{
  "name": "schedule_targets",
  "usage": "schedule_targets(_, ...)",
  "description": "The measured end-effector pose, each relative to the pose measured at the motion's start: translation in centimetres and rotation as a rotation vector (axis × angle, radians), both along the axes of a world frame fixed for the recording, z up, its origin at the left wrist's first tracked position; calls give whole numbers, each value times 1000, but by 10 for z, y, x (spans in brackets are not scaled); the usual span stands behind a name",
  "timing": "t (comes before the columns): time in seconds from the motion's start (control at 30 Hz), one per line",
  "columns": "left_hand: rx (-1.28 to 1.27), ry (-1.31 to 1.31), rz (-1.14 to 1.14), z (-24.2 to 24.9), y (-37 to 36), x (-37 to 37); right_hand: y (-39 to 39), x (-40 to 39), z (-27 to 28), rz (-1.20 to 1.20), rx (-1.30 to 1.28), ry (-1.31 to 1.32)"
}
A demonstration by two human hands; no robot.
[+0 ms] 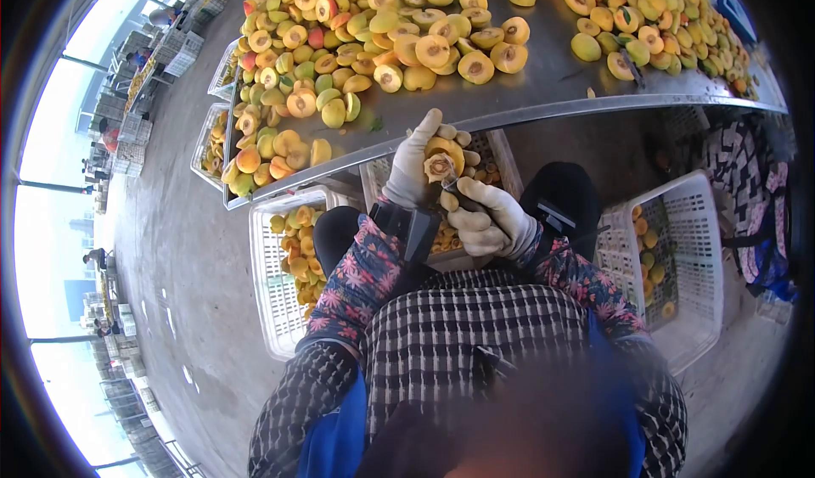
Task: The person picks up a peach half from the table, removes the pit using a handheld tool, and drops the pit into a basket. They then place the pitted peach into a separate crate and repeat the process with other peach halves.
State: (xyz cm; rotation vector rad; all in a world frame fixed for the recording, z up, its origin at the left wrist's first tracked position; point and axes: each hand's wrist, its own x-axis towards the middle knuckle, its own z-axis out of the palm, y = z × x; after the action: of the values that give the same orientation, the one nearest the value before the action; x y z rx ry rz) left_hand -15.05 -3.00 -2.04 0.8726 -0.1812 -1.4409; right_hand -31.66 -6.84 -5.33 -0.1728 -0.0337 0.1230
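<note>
My gloved left hand (411, 171) is closed around a halved yellow peach (440, 167), its cut side turned up toward me with the rough brown pit area showing. My gloved right hand (491, 220) grips a small hand tool (450, 187) with a thin dark metal end, which meets the lower edge of that peach half. Most of the tool's handle is hidden inside the fingers. Both hands are just in front of the metal table's edge, over a crate (506, 160) of peach pieces between my knees.
Many halved peaches (373, 32) cover the metal table (543, 62), with another pile (654, 11) at the right. White plastic crates (270, 287) (692, 257) holding peach pieces stand on both sides of me. Bags and clothing (751, 206) lie at far right. Other people work at the far left.
</note>
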Motion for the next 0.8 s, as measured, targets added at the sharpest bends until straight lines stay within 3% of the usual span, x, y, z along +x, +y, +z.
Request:
schedule_targets(0.13,-160,306,21,-5,1,14,-13,-7,7,-55,-27,-102)
schedule_targets(0.23,82,15,204,9,21,41,-21,-12,22,-135,-447,326)
schedule_targets(0.27,3,52,180,6,33,61,-19,-10,26,-173,-751,514)
schedule_targets(0.3,-45,-720,170,15,51,70,-19,-6,8,-233,-993,472)
schedule_targets(0.33,-81,-1489,141,26,69,80,-16,-6,-5,-244,-1413,517)
schedule_targets(0.37,79,-1412,279,28,80,105,-13,-6,-11,-258,-1837,551)
schedule_targets(0.4,222,-1309,421,30,91,130,-11,-8,-7,-236,-1897,579)
schedule_targets(0.43,414,-1485,336,25,111,163,-11,-6,-4,-193,-1930,584)
schedule_targets(0.47,889,-1677,241,43,119,168,-9,-6,-2,-139,-1963,590)
schedule_targets(0.5,979,-1924,225,44,124,180,-6,-6,-1,-80,-1995,593)
schedule_targets(0.63,532,-1829,274,1,80,221,-5,-1,-38,-112,-2130,521)
schedule_targets(0.7,470,-1688,103,-7,40,210,-4,-1,-40,-89,-2154,508)
schedule_targets(0.8,501,-1983,172,-31,8,203,-4,-2,-34,-65,-2173,495)
